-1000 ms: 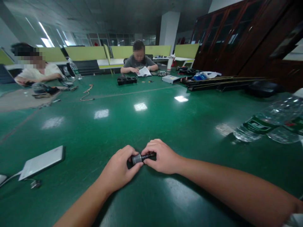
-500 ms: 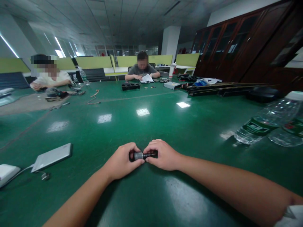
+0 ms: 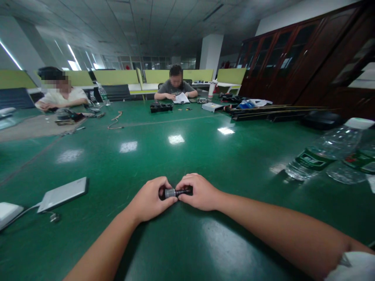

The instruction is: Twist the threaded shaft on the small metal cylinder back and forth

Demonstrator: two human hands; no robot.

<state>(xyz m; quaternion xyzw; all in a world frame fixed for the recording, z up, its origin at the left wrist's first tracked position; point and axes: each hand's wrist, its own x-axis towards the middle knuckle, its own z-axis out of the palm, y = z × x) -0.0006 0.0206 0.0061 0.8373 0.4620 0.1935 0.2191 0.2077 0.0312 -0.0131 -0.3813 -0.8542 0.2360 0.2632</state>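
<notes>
Low over the green table, a small cylindrical metal part lies crosswise between my hands. It has a grey barrel on the left and a thinner, dark, ringed shaft on the right; its exact kind is unclear. My left hand is closed around the grey barrel, thumb in front and fingers behind. With thumb and fingers, my right hand pinches the dark shaft. The two hands nearly meet at the middle of the part, and their fingers hide both its ends.
A flat silver device with a cable lies left, beside a white block. Water bottles stand right. Farther back are a black tray, dark rails, a cord and two seated people.
The camera view has shifted slightly, bringing the bottles a little leftward in the picture. Both hands keep their grip on the metal part, with hardly any visible finger movement.
</notes>
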